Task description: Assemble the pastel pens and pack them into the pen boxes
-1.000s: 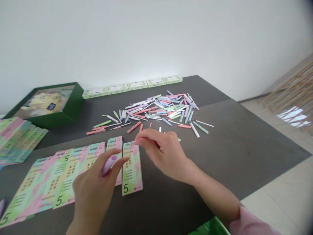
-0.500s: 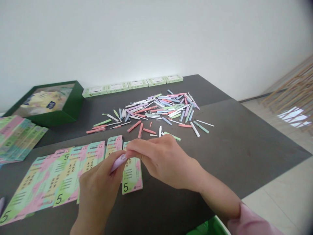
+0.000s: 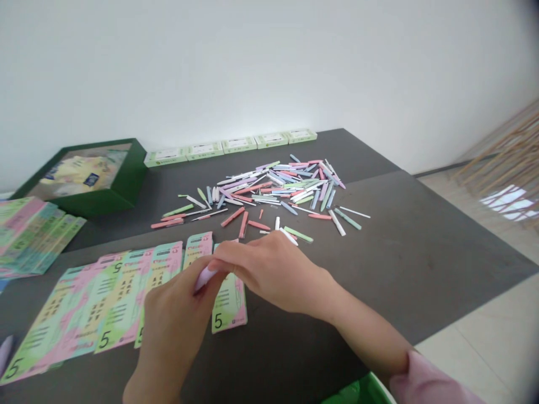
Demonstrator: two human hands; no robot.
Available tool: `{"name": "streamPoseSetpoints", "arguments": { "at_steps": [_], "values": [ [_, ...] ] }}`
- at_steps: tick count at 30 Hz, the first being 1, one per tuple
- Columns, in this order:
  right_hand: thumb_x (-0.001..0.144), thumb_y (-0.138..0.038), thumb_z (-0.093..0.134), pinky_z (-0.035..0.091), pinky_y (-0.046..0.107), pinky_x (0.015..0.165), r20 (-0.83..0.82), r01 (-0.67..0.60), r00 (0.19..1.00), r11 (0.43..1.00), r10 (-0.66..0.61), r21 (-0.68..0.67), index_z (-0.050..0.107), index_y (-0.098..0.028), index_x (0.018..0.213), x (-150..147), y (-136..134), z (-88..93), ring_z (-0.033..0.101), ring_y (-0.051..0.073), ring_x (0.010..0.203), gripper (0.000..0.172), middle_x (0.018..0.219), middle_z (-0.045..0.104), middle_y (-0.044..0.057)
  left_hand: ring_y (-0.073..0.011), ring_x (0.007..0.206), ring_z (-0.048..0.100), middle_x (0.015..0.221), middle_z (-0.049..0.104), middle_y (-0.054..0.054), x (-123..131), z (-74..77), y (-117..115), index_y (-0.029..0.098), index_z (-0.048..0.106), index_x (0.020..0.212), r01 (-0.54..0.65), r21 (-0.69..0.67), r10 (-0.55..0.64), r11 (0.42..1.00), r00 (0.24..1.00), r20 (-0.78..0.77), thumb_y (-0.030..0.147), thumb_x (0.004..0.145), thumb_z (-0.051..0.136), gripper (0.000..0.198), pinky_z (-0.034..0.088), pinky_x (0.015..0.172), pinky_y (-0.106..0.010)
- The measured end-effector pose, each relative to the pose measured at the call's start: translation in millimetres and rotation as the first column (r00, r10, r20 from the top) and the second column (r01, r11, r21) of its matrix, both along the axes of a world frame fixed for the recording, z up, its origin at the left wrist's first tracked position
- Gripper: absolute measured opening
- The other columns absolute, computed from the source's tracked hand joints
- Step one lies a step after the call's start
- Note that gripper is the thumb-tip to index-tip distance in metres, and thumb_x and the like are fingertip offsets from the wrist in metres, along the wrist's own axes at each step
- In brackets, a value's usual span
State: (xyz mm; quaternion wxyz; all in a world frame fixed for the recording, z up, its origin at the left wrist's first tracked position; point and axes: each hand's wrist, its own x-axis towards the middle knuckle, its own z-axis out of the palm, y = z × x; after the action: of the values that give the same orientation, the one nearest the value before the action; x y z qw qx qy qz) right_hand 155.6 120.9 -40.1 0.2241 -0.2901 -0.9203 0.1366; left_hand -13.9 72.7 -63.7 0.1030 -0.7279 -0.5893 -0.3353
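Note:
My left hand (image 3: 177,320) is closed round a lilac pen barrel (image 3: 204,277); only a short stretch of it shows between thumb and fingers. My right hand (image 3: 273,269) meets it from the right, its thumb and fingers pinched at the barrel's upper end, where they hide the tip. Both hands are above a green and pink card (image 3: 229,306) printed with a 5. To the left lies a row of similar cards (image 3: 109,331), partly overlapping. Beyond the hands is a loose heap of pastel pen parts (image 3: 273,185), with coloured barrels and thin white sticks.
Several pale green boxes (image 3: 205,150) line the wall. A dark green open box (image 3: 122,191) holds yellowish packets at the back left, behind stacked cartons (image 3: 37,238). A green container (image 3: 362,391) is at the bottom edge. Another lilac piece (image 3: 5,353) lies far left.
Both hands stay together on the lilac barrel. My right hand has shifted slightly up and left, covering more of its end. The whole view has moved slightly.

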Motion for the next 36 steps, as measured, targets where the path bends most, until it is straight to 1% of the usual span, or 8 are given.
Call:
{"name": "streamPoseSetpoints", "arguments": {
  "at_steps": [7, 12, 16, 19, 22, 26, 30, 36],
  "values": [
    [0.1, -0.032, 0.042, 0.035, 0.02, 0.061, -0.122, -0.031, 0.992, 0.994, 0.018, -0.105, 0.064, -0.018, 0.107, -3.0, 4.0, 9.2, 0.061, 0.01, 0.066, 0.027, 0.079, 0.071, 0.001, -0.0071, 0.037, 0.033, 0.039, 0.039, 0.008, 7.1, 5.1, 0.9, 0.022, 0.059, 0.055, -0.001, -0.154, 0.064, 0.988, 0.912, 0.405, 0.038, 0.073, 0.069, 0.026, 0.02, 0.039, -0.023],
    [0.103, -0.037, 0.027, 0.037, 0.018, 0.056, -0.445, 0.145, 0.883, 0.989, -0.149, -0.044, 0.064, -0.017, 0.11, 2.6, 6.9, 13.7, 0.055, 0.006, 0.052, 0.043, 0.074, 0.069, 0.0, -0.0071, 0.033, 0.028, 0.039, 0.032, 0.008, 11.1, 4.0, 8.8, 0.023, 0.058, 0.059, 0.287, -0.128, -0.029, 0.95, 0.484, 0.874, 0.058, 0.082, 0.059, 0.042, 0.028, 0.036, -0.024],
    [0.103, -0.045, 0.023, 0.039, 0.017, 0.054, -0.593, 0.206, 0.77, 0.971, -0.236, -0.119, 0.068, -0.015, 0.103, 11.5, 19.9, 10.5, 0.053, 0.005, 0.048, 0.054, 0.059, 0.061, -0.002, -0.006, 0.031, 0.027, 0.038, 0.02, 0.01, 12.6, 15.0, 22.3, 0.023, 0.047, 0.055, 0.323, 0.002, -0.032, 0.946, 0.09, 0.995, 0.066, 0.083, 0.054, 0.051, 0.041, 0.041, -0.023],
    [0.101, -0.048, 0.027, 0.041, 0.016, 0.054, -0.66, 0.178, 0.699, 0.961, -0.276, -0.213, 0.07, -0.014, 0.099, 17.3, 27.5, 4.7, 0.054, 0.005, 0.046, 0.054, 0.051, 0.055, -0.004, -0.0109, 0.052, 0.062, 0.038, 0.036, 0.008, 12.6, 21.3, 29.8, 0.024, 0.053, 0.058, 0.354, 0.086, -0.065, 0.931, -0.072, 0.995, 0.063, 0.082, 0.058, 0.046, 0.057, 0.069, -0.026],
    [0.101, -0.051, 0.029, 0.041, 0.016, 0.052, -0.688, 0.134, 0.661, 0.949, -0.3, -0.285, 0.07, -0.015, 0.101, 20.0, 27.9, -0.3, 0.053, 0.005, 0.044, 0.055, 0.048, 0.053, -0.005, -0.0166, 0.091, 0.072, 0.063, 0.069, 0.004, 14.7, 21.4, 33.7, 0.025, 0.063, 0.069, 0.36, 0.171, -0.104, 0.917, -0.199, 0.974, 0.064, 0.083, 0.054, 0.043, 0.055, 0.091, -0.031],
    [0.099, -0.049, 0.035, 0.038, 0.016, 0.049, -0.662, 0.113, 0.711, 0.968, -0.237, -0.225, 0.07, -0.015, 0.097, 17.5, 20.0, -0.5, 0.051, 0.005, 0.044, 0.048, 0.054, 0.057, -0.004, -0.0181, 0.119, 0.061, 0.109, 0.075, 0.003, 18.7, 19.1, 34.8, 0.031, 0.07, 0.085, 0.364, 0.203, -0.129, 0.909, -0.218, 0.968, 0.067, 0.086, 0.046, 0.043, 0.051, 0.098, -0.031],
    [0.094, -0.042, 0.054, 0.034, 0.015, 0.049, -0.56, 0.028, 0.819, 0.984, -0.123, -0.175, 0.068, -0.02, 0.106, 11.6, 10.6, 0.1, 0.046, 0.003, 0.043, 0.029, 0.056, 0.056, -0.007, -0.0145, 0.129, 0.053, 0.117, 0.072, 0.007, 21.2, 19.9, 34.0, 0.036, 0.07, 0.103, 0.312, 0.182, -0.165, 0.932, -0.082, 0.983, 0.061, 0.091, 0.042, 0.039, 0.042, 0.109, -0.03],
    [0.087, -0.05, 0.061, 0.028, 0.02, 0.051, -0.108, 0.044, 0.993, 0.994, -0.055, -0.1, 0.064, -0.02, 0.113, 2.3, 0.4, -13.6, 0.052, 0.009, 0.049, 0.04, 0.058, 0.06, -0.005, -0.0128, 0.143, 0.032, 0.135, 0.06, 0.012, 34.6, 5.1, 28.6, 0.039, 0.069, 0.096, 0.277, 0.163, -0.191, 0.947, 0.075, 0.979, 0.062, 0.082, 0.058, 0.029, 0.014, 0.123, -0.036]
  ]
}}
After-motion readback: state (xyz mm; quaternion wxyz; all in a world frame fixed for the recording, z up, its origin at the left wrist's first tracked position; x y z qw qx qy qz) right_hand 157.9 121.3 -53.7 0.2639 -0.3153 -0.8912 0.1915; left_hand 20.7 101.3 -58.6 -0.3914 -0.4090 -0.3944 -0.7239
